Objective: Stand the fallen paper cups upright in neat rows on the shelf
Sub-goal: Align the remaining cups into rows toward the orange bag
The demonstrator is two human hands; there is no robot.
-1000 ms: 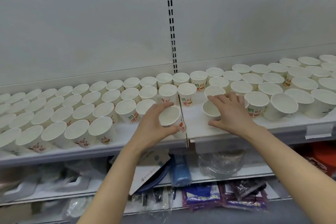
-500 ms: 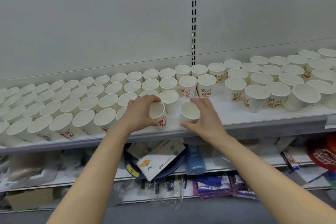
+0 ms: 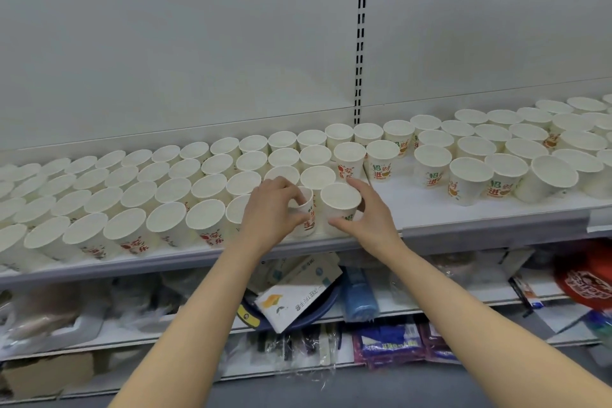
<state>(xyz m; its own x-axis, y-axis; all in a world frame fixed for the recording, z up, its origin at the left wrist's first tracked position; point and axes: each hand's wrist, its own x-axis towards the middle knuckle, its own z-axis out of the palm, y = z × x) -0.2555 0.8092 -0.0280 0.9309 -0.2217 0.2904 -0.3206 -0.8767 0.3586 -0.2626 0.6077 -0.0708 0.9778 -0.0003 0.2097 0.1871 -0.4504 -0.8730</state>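
Observation:
Several white paper cups with red and orange print stand upright in rows on the white shelf (image 3: pixel 430 219). My left hand (image 3: pixel 271 212) grips one cup (image 3: pixel 308 209) at the front of the rows, fingers curled over its rim. Right beside it my right hand (image 3: pixel 367 215) holds a second upright cup (image 3: pixel 340 200), thumb at its base and fingers behind it. Both cups stand near the shelf's front edge. More cups (image 3: pixel 470 179) stand in looser rows on the right section, with a bare strip of shelf between the two groups.
The shelf's back panel (image 3: pixel 198 60) rises behind the cups, with a slotted upright (image 3: pixel 361 36) in the middle. Below, a lower shelf (image 3: pixel 496 300) holds packets, a blue roll (image 3: pixel 359 295), a paper booklet (image 3: pixel 291 305) and a red item (image 3: pixel 586 278) at the right.
Both hands have carried their cups leftward along the front edge toward the packed rows. The right hand's cup now stands close beside the left hand's cup. The camera view has shifted left.

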